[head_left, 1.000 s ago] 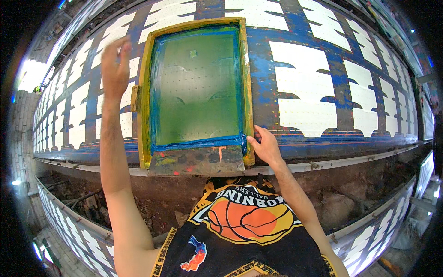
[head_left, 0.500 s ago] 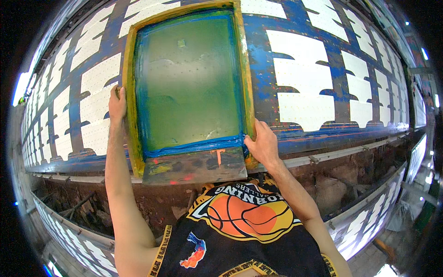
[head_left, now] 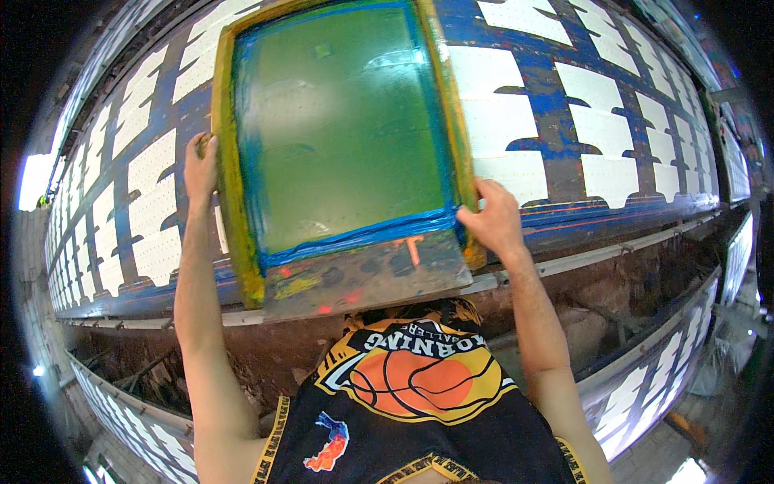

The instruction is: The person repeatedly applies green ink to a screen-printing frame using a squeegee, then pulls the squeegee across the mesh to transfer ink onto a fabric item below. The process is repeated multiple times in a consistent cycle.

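Over the long blue-stained table (head_left: pixel 564 173), a screen-printing frame (head_left: pixel 347 145) lies between the grips, long axis running away from the person (head_left: pixel 419 427); clearance undetermined. Left hand (head_left: pixel 201 168) clamped on left rail (head_left: pixel 229 161); right hand (head_left: pixel 494 218) clamped on right rail (head_left: pixel 458 121), closer to the near corner.

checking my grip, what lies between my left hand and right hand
Between the left hand and right hand lies the yellow-edged frame with its blue-bordered green screen, as the head view shows.
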A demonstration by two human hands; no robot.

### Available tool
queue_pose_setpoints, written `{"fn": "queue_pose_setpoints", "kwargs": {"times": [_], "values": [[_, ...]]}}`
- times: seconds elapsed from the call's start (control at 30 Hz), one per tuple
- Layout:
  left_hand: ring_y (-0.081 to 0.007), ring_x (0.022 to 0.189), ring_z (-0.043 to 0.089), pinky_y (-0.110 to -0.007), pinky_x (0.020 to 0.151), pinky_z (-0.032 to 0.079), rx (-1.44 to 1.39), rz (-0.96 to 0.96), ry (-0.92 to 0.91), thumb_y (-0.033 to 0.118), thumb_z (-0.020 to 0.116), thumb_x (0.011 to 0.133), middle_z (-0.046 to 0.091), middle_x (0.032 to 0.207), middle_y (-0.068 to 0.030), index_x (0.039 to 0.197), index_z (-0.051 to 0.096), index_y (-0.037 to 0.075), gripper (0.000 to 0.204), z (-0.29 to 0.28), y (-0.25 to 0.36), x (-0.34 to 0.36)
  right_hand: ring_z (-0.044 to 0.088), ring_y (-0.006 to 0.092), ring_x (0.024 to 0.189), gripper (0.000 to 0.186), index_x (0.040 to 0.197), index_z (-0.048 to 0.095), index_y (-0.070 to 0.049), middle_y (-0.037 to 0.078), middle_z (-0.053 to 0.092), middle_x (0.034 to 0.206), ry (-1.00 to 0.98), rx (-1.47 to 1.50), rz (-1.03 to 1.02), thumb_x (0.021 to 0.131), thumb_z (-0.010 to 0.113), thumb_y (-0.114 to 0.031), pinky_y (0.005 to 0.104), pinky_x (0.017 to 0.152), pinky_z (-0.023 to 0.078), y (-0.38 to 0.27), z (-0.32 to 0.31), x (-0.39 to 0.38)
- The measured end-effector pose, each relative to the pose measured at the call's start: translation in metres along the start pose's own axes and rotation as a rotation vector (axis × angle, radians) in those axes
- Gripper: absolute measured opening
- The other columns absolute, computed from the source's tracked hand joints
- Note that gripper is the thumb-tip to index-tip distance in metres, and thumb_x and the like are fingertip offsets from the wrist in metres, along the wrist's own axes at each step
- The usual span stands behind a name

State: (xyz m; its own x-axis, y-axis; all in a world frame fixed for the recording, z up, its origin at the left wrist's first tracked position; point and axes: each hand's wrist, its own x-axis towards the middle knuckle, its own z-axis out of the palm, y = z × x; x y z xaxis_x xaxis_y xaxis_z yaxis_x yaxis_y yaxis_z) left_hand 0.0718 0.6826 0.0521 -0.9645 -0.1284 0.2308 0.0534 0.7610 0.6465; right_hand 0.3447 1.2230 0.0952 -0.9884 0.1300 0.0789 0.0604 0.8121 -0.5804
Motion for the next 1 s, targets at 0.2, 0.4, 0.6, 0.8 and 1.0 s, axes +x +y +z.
{"fn": "queue_pose_setpoints", "kwargs": {"times": [0.2,0.4,0.6,0.8,1.0], "values": [[-0.0404,0.119,0.07,-0.047,0.103,0.053,-0.011,-0.093,0.035,0.049,0.066,0.103,0.073,0.126,-0.0261,0.144,0.06,0.009,0.057,0.102,0.147,-0.064,0.069,0.0417,0.104,0.05,0.125,0.07,0.001,0.021,0.071,0.108,-0.007,0.05,0.039,0.079,0.078,-0.017,0.0491,0.093,0.056,0.152,-0.07,-0.002],[-0.0384,0.118,0.07,-0.047,0.103,0.053,-0.027,-0.094,0.038,0.045,0.066,0.104,0.073,0.126,-0.0241,0.143,0.059,0.007,0.055,0.163,0.215,-0.108,0.068,0.0409,0.108,0.053,0.133,0.067,0.001,0.021,0.07,0.114,-0.029,0.118,0.04,0.082,0.077,-0.012,0.0467,0.096,0.055,0.239,-0.11,-0.02],[-0.0374,0.122,0.069,-0.047,0.105,0.053,0.054,-0.059,0.04,0.045,0.064,0.105,0.071,0.131,-0.0237,0.144,0.058,0.004,0.057,0.184,0.235,-0.126,0.068,0.0411,0.11,0.056,0.136,0.065,-0.001,0.021,0.069,0.115,-0.038,0.14,0.041,0.083,0.078,-0.011,0.047,0.097,0.055,0.271,-0.122,-0.03],[-0.0383,0.122,0.069,-0.047,0.105,0.052,0.097,-0.105,-0.024,0.047,0.062,0.105,0.07,0.132,-0.0247,0.145,0.057,0.007,0.057,0.194,0.237,-0.133,0.07,0.0349,0.115,0.057,0.14,0.063,0.003,0.02,0.069,0.121,-0.143,0.133,0.139,0.085,0.079,-0.006,0.0429,0.098,0.056,0.276,-0.127,-0.041],[-0.0414,0.122,0.068,-0.049,0.105,0.051,0.119,-0.104,-0.096,0.05,0.059,0.106,0.07,0.131,-0.0266,0.148,0.053,0.008,0.06,0.203,0.222,-0.125,0.068,0.0329,0.121,0.061,0.145,0.058,0.005,0.021,0.065,0.13,-0.165,0.137,0.125,0.091,0.08,-0.011,0.0423,0.101,0.056,0.283,-0.124,-0.041]]}}
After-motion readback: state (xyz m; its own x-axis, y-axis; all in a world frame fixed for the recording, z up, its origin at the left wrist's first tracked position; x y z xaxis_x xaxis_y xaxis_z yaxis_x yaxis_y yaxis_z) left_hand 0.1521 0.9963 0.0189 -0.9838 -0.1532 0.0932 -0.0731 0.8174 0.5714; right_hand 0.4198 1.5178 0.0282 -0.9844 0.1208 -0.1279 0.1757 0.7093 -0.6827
